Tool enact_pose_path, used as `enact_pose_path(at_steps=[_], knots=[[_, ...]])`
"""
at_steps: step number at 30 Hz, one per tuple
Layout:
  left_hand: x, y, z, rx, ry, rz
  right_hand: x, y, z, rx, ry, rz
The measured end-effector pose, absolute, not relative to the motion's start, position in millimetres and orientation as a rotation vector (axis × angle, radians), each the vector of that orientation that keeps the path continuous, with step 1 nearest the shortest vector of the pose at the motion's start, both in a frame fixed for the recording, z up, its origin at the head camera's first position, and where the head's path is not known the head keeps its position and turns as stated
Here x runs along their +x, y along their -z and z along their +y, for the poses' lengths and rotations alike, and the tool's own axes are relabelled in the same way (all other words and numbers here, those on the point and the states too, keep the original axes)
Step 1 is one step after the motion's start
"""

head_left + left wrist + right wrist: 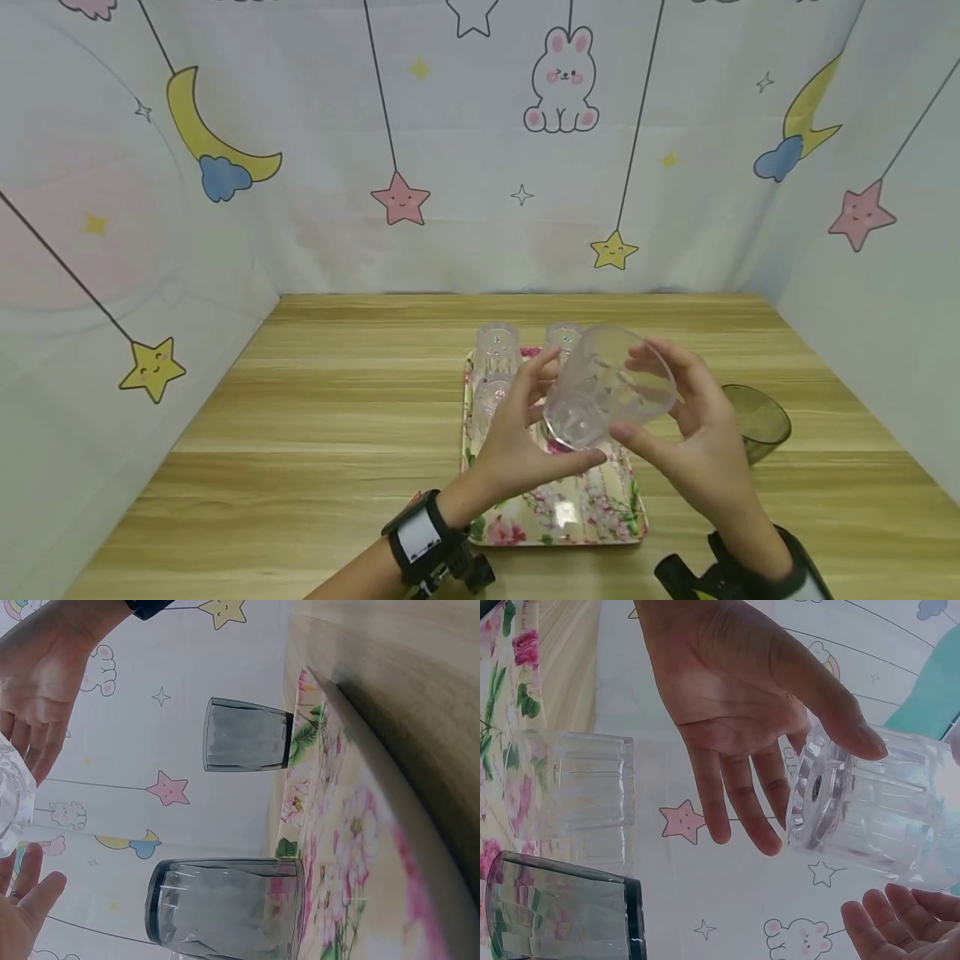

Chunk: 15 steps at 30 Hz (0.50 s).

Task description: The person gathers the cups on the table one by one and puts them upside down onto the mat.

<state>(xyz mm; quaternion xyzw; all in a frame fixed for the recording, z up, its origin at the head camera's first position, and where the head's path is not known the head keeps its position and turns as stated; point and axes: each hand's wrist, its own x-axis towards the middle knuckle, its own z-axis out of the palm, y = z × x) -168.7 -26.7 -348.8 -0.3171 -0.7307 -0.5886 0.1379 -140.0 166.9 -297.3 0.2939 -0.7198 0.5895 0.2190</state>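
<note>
Head view: the right hand [708, 433] grasps one clear glass [609, 387] above one floral tray [517, 504]; the left hand [517, 446] curves about its base, grip uncertain. Three inverted clear glasses [498, 350] and one upright tinted glass [761, 425] show there; left-wrist view counts two tinted, adding an inverted tinted glass [225, 907] on the tray.

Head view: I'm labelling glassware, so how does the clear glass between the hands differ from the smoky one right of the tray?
The clear glass is colourless; the smoky glass is grey-green. The clear glass is held between the left hand and right hand, while the smoky glass stands on the table. The clear glass is tilted; the smoky glass is upright. Both are see-through.
</note>
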Motion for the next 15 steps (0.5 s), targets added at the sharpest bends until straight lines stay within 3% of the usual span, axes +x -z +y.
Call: enact_pose_path(at_steps=[15], knots=[[-173.4, 344.5, -33.5, -0.990, 1.796, -1.948, -144.6, 301.3, 170.5, 0.868, -1.816, -1.866]])
